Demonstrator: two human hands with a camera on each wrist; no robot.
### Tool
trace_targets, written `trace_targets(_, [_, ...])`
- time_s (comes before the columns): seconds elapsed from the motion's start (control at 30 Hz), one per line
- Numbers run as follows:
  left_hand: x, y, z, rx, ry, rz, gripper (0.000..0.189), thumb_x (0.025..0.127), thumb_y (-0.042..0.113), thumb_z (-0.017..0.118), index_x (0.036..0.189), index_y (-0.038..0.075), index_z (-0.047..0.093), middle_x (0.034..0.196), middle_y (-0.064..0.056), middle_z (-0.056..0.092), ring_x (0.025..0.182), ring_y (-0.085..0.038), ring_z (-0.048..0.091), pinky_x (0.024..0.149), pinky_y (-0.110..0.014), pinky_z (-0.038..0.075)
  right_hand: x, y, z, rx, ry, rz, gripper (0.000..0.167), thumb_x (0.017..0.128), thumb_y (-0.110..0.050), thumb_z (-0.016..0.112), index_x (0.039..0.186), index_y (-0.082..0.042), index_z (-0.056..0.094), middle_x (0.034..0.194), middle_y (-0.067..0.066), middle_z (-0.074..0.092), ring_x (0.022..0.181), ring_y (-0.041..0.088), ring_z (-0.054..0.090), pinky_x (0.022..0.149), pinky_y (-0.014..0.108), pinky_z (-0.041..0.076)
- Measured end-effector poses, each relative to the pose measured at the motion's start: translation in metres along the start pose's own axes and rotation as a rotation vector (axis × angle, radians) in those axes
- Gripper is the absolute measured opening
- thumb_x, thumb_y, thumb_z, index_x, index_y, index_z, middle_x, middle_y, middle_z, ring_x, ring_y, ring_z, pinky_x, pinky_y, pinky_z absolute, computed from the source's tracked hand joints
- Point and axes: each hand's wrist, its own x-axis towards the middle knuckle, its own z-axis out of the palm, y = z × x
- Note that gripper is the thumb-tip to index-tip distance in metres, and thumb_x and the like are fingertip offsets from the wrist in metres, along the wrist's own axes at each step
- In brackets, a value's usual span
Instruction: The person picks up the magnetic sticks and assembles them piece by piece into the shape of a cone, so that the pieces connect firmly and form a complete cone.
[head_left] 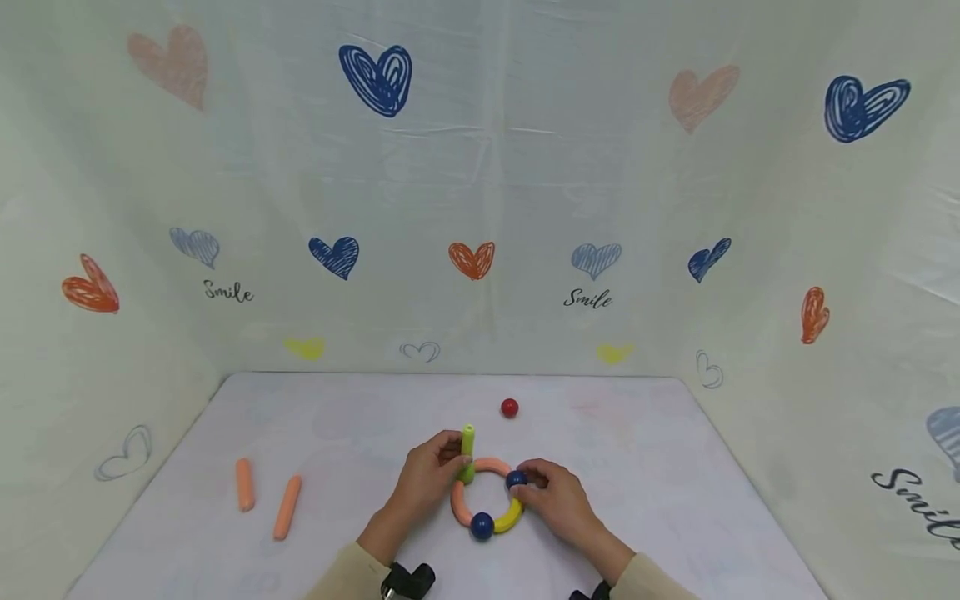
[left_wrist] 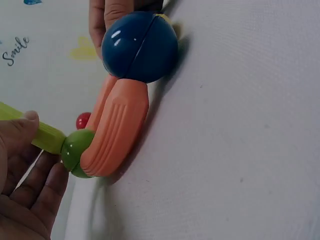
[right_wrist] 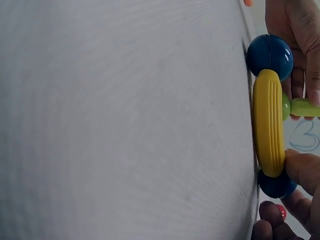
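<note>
Pinching the green rod (head_left: 468, 442) in left fingers (left_wrist: 52, 187), far blue ball (head_left: 516, 479) in right fingers (head_left: 542, 468): likely light, stiff, surest held by the ridged rod

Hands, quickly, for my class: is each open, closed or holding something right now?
Left hand: closed, holding the green stick.
Right hand: closed, fingers pinching the far blue ball.

Left grip (head_left: 427, 473) on green stick (head_left: 468, 442), right grip (head_left: 557, 502) on blue ball (head_left: 515, 479).
</note>
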Motion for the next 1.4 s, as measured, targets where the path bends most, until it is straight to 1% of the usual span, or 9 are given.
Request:
trace_targets(0.2, [-0.004,-0.003,0.002,0.109,-0.037,-0.054,0.03,0.094,0.015,0.08,0.122,0.015,0.071,0.114,-0.002,0.074,0.101,-0.016,0.069,0.086,-0.035,0.061,-0.001,-0.003,0.001,-0.026,-0.012,-0.011,0.037,0.089,-0.032,0.085,0.121,-0.015,0.075,0.108,-0.002,0.071,0.095,0.016,0.058,0.084,0.036,0.05])
trace_targets(0.27, [-0.003,-0.005,0.003,0.121,-0.046,-0.04,0.029,0.093,0.015,0.081,0.121,0.014,0.071,0.113,-0.002,0.073,0.097,-0.015,0.068,0.084,-0.034,0.061,-0.001,-0.003,0.001,-0.04,-0.019,-0.024,0.039,0.09,-0.031,0.084,0.123,-0.014,0.074,0.105,-0.002,0.069,0.092,0.016,0.056,0.08,0.032,0.048])
trace_targets(0.5, [-0.002,-0.012,0.005,0.076,-0.042,-0.041,0.027,0.094,0.016,0.08,0.12,0.014,0.072,0.11,-0.001,0.073,0.1,-0.016,0.069,0.086,-0.036,0.061,-0.004,-0.006,0.0,-0.025,-0.016,-0.035,0.037,0.091,-0.03,0.082,0.123,-0.013,0.074,0.1,-0.002,0.065,0.087,0.015,0.054,0.072,0.027,0.045])
trace_targets(0.7, [-0.002,-0.016,0.004,0.05,-0.04,-0.029,0.03,0.094,0.016,0.08,0.122,0.01,0.072,0.112,-0.004,0.073,0.105,-0.02,0.069,0.089,-0.039,0.061,-0.004,-0.006,0.001,-0.008,-0.017,-0.027,0.036,0.091,-0.029,0.083,0.122,-0.014,0.074,0.1,-0.002,0.065,0.086,0.016,0.054,0.071,0.027,0.044])
trace_targets(1.07, [0.0,-0.016,0.005,0.021,-0.063,-0.047,0.03,0.097,0.018,0.077,0.125,0.011,0.07,0.117,-0.004,0.073,0.11,-0.021,0.069,0.095,-0.042,0.059,-0.004,-0.006,0.001,-0.001,-0.014,-0.008,0.036,0.091,-0.03,0.083,0.122,-0.014,0.075,0.1,-0.002,0.066,0.086,0.016,0.054,0.072,0.028,0.044])
trace_targets(1.17, [-0.004,-0.016,0.004,0.008,-0.054,-0.065,0.035,0.096,0.021,0.078,0.128,0.01,0.069,0.121,-0.006,0.073,0.113,-0.023,0.07,0.095,-0.042,0.059,-0.004,-0.006,0.002,0.0,-0.016,-0.008,0.036,0.091,-0.031,0.083,0.122,-0.014,0.074,0.1,-0.002,0.067,0.087,0.016,0.055,0.073,0.028,0.045])
trace_targets(1.23, [-0.009,-0.015,0.004,-0.003,-0.026,-0.097,0.037,0.095,0.024,0.08,0.127,0.01,0.068,0.119,-0.005,0.072,0.112,-0.023,0.069,0.093,-0.041,0.06,-0.004,-0.006,0.002,-0.003,-0.011,-0.01,0.037,0.091,-0.031,0.083,0.122,-0.014,0.074,0.101,-0.002,0.067,0.087,0.016,0.055,0.073,0.028,0.045])
trace_targets(1.33, [-0.021,-0.011,0.005,-0.006,0.009,-0.141,0.038,0.092,0.028,0.083,0.122,0.011,0.067,0.114,-0.003,0.069,0.104,-0.019,0.066,0.089,-0.037,0.058,-0.004,-0.006,0.003,-0.011,-0.002,-0.011,0.036,0.091,-0.032,0.083,0.122,-0.014,0.075,0.1,-0.002,0.066,0.086,0.016,0.054,0.072,0.028,0.045])
trace_targets(1.4, [-0.032,-0.006,0.007,-0.004,-0.004,-0.148,0.04,0.09,0.031,0.085,0.119,0.012,0.065,0.11,-0.002,0.063,0.1,-0.017,0.059,0.084,-0.032,0.055,-0.004,-0.006,0.002,-0.004,0.005,-0.011,0.036,0.091,-0.031,0.083,0.121,-0.014,0.075,0.1,-0.002,0.067,0.086,0.016,0.054,0.072,0.027,0.045])
